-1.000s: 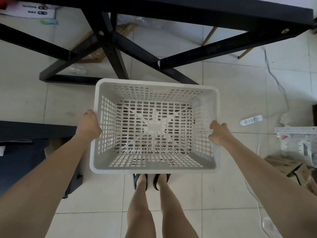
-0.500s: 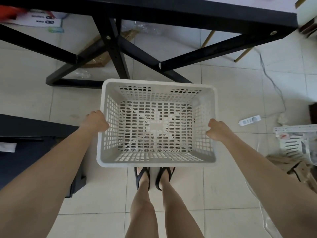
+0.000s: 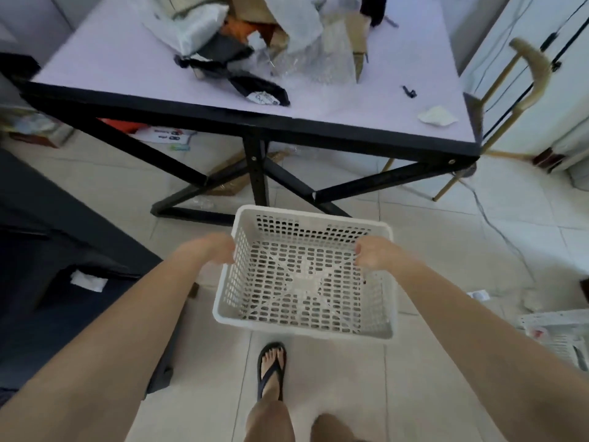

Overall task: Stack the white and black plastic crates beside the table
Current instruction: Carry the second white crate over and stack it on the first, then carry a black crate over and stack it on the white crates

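Observation:
I carry an empty white plastic crate [image 3: 302,327] with slotted walls in front of me, above the tiled floor. My left hand [image 3: 212,248] grips its left rim and my right hand [image 3: 374,253] grips its right rim. The crate tilts slightly, its near edge lower. Another white crate [image 3: 554,336] lies on the floor at the right edge, partly cut off. No black crate shows in this view.
A table [image 3: 350,100] with a pale top and black crossed legs stands ahead, cluttered with bags and packaging. A dark sofa [image 3: 47,266] fills the left. A chair [image 3: 516,90] stands at the right of the table. A cable runs across the floor tiles.
The view has lifted, so the tabletop now shows. The crate sits lower and smaller in view, still held by both hands, and one foot has stepped forward.

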### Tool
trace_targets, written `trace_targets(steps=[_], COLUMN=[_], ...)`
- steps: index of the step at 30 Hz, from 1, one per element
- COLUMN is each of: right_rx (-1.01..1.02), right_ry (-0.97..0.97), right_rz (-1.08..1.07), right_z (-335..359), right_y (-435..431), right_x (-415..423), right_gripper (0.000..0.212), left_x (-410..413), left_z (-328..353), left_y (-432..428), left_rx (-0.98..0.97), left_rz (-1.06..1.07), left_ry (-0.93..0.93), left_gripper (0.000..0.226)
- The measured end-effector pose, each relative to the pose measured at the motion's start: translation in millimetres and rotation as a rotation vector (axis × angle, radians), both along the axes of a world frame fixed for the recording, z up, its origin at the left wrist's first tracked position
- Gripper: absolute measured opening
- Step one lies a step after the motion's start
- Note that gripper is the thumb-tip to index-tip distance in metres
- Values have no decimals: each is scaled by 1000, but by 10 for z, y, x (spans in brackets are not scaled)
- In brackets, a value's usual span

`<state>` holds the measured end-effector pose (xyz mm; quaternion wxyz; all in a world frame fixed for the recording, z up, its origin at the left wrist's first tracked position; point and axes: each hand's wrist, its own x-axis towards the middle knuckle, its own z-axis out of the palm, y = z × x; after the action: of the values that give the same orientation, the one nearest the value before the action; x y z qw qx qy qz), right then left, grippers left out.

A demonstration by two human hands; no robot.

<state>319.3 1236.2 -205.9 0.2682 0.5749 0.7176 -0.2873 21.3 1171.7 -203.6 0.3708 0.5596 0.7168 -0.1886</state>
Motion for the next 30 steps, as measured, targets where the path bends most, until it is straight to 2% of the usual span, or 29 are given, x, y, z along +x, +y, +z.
trace_targets(steps=[5, 10, 13, 16, 20, 25, 30], right_rx=[95, 92, 111, 105, 63, -46, -52], right_ry=[-16, 22, 62, 79, 136, 112, 147], right_rz=[267, 555, 697, 818, 1004, 1130, 1288], right_z=[433, 809, 994, 1202, 1479, 1714, 1890], right_y=[-235, -755, -1220, -1780, -2608, -3785, -5131], right_x=[-224, -714, -1066, -1486, -2113, -2806, -3544], right_gripper=[33, 28, 11, 12, 32, 32, 34], left_x=[97, 100, 92, 14, -197, -441, -775], left_z=[579, 1011, 1235, 1470, 1720, 1848, 1866], left_y=[-746, -1817, -2476, -3181, -4149, -5381, -6645], left_rx=[68, 62, 87, 74, 68, 69, 38], left_rz=[97, 171, 269, 370, 491, 671, 779], left_ry=[75, 165, 172, 199, 265, 355, 372], left_gripper=[47, 46, 42, 40, 40, 16, 37])
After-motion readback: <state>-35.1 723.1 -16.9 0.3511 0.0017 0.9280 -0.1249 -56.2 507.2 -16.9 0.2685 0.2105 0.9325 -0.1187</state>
